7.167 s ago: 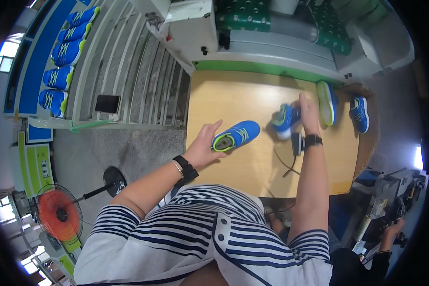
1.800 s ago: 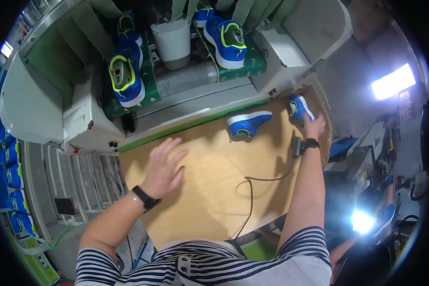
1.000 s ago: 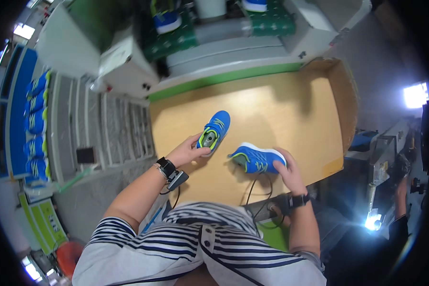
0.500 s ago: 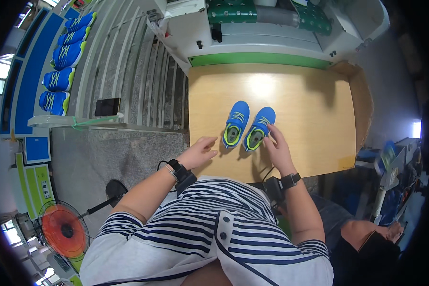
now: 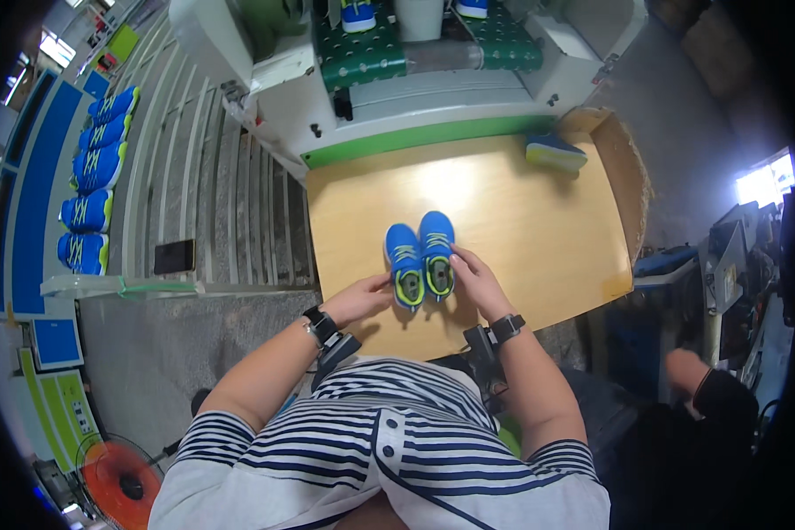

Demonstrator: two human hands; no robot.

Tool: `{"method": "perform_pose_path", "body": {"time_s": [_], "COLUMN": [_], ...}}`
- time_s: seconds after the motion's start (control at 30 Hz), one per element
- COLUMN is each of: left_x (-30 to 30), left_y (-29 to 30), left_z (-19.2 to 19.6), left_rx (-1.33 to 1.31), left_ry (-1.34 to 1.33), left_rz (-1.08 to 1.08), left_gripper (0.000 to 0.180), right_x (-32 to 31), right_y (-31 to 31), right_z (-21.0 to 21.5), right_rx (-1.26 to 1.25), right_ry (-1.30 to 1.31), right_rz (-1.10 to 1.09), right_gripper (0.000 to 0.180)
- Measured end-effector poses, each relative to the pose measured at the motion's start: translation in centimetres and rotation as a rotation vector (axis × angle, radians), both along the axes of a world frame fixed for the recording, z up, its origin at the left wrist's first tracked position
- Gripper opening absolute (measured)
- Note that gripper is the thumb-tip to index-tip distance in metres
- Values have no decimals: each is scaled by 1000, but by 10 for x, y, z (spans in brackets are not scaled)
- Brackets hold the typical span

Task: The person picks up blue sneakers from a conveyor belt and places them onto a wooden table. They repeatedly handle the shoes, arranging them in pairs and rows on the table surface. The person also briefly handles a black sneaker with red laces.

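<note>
A pair of blue sneakers with yellow-green laces and collars lies side by side on the wooden tabletop [image 5: 521, 238], toes pointing away from me. The left sneaker [image 5: 402, 252] and the right sneaker [image 5: 435, 238] touch or nearly touch. Beside the left sneaker's outer side is my left hand [image 5: 362, 299], fingers extended and reaching its edge. My right hand [image 5: 479, 281] has its thumb and fingertips closed against the right sneaker's outer side. At the tabletop's far right corner, another blue sneaker [image 5: 555, 154] looks blurred and lies on its side or tilted.
Beyond the table stands a white machine with a green perforated belt [image 5: 362, 60] carrying more shoes. Several blue sneakers [image 5: 99, 168] line a rack on the left, near a phone [image 5: 175, 256]. A cardboard wall [image 5: 623, 181] borders the right; a co-worker's arm [image 5: 687, 371] shows beyond. A fan [image 5: 124, 481] stands lower left.
The two sneakers are now closer together, and my left hand has come up to the left one. A third sneaker has appeared at the table's far right. The view has shifted.
</note>
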State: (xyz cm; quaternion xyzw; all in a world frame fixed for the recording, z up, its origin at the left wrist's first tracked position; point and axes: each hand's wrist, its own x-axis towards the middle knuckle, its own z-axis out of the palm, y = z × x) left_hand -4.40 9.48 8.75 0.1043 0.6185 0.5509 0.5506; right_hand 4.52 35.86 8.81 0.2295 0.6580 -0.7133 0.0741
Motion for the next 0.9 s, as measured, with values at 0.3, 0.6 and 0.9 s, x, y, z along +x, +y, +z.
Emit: {"method": "perform_pose_path", "body": {"time_s": [0.3,0.6,0.9], "left_x": [-6,-34,-55], "left_y": [-63,-91,-38], "left_z": [-18,-13,3], "left_rx": [-245,-364,-332], "left_ry": [148,236,294], "left_rz": [182,215,258], "left_gripper": [53,49,42], "right_x": [-74,-143,-81], "right_y": [109,329,236], "right_z": [-15,-17,-35], "right_rx": [695,1229,886], "right_ry": [65,-372,-30], "right_rz": [-91,-274,-338], "right_gripper": [51,104,65]}}
